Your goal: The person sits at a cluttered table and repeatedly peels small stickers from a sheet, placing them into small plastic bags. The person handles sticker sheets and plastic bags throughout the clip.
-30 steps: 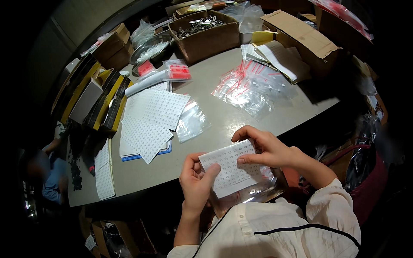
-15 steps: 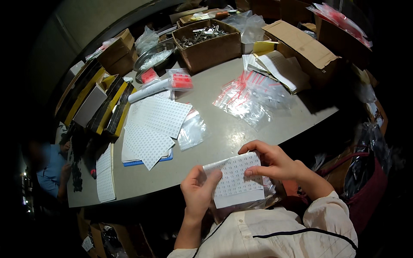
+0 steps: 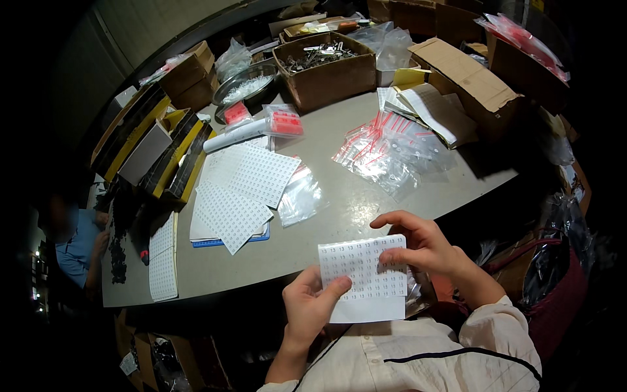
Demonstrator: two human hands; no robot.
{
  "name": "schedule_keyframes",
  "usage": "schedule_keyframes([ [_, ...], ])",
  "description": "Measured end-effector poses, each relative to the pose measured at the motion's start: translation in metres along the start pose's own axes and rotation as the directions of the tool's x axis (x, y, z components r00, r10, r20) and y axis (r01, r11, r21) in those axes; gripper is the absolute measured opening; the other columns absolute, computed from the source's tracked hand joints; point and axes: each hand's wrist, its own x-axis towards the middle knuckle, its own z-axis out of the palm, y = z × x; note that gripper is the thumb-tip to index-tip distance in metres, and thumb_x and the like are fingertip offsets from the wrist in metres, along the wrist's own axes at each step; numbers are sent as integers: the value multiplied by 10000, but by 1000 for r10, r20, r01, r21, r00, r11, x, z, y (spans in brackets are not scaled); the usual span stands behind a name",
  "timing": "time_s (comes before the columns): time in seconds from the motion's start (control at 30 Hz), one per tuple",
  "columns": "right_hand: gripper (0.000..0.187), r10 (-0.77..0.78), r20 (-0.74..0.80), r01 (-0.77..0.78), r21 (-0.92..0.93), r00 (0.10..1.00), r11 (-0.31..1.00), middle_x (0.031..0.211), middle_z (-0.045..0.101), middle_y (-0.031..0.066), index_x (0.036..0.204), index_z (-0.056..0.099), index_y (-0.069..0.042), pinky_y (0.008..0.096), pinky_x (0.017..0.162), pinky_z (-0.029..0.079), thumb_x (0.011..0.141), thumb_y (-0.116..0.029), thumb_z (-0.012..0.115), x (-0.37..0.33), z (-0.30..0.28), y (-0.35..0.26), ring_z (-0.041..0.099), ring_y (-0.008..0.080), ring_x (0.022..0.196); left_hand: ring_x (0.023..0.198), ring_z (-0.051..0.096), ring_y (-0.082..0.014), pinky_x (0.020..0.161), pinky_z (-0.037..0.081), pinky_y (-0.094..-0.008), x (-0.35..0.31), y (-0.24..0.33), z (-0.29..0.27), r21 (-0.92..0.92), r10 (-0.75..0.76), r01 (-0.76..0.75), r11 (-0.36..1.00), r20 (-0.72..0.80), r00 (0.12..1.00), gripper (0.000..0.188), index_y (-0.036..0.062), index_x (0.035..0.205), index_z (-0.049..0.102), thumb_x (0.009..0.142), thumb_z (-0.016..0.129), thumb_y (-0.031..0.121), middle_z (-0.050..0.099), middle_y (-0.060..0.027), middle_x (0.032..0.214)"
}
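Observation:
A white sheet of small printed stickers is held up in front of my chest, below the table's near edge. My left hand grips its lower left corner, thumb on the front. My right hand pinches the sheet's right edge with fingertips on the stickers. More sticker sheets lie stacked on the grey table, just left of a clear plastic bag.
A pile of clear zip bags with red strips lies at the right. Cardboard boxes and a metal bowl line the far side. Yellow-black boxes stand at the left. Another person in blue sits at the far left.
The sticker sheet and both hands have shifted slightly right and lower in view; my right hand's fingers have moved along the sheet's right edge. The table items keep their places.

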Motion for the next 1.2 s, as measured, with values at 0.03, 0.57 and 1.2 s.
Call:
schedule_keyframes([
  [0.03, 471, -77, -11, 76, -26, 997, 997, 1026, 692, 80, 1316, 557, 17, 252, 767, 546, 895, -69, 748, 1, 3, 2, 664, 101, 896, 875, 688, -148, 755, 564, -270, -1, -2, 0, -8, 4, -4, 1000, 10, 1000, 219, -119, 1077, 665, 906, 726, 3, 730, -154, 1000],
  [0.57, 243, -61, 45, 61, -11, 997, 998, 924, 738, 62, 1141, 703, 13, 238, 723, 523, 924, -96, 710, -6, 26, 11, 634, 70, 819, 840, 677, -143, 754, 557, -269, 14, 1, 0, -170, -41, 59, 984, 110, 993, 163, -77, 1033, 680, 905, 734, 8, 720, -125, 948],
  [1.2, 187, -430, -34, 293, -683, 902, 669, 956, 650, 119, 1051, 629, -10, 337, 684, 539, 887, -49, 710, 13, 9, 6, 668, 234, 816, 764, 675, -104, 686, 529, -239, 34, -16, -1, 381, 372, -332, 863, -35, 928, 89, -34, 942, 731, 862, 758, -7, 738, -76, 828],
])
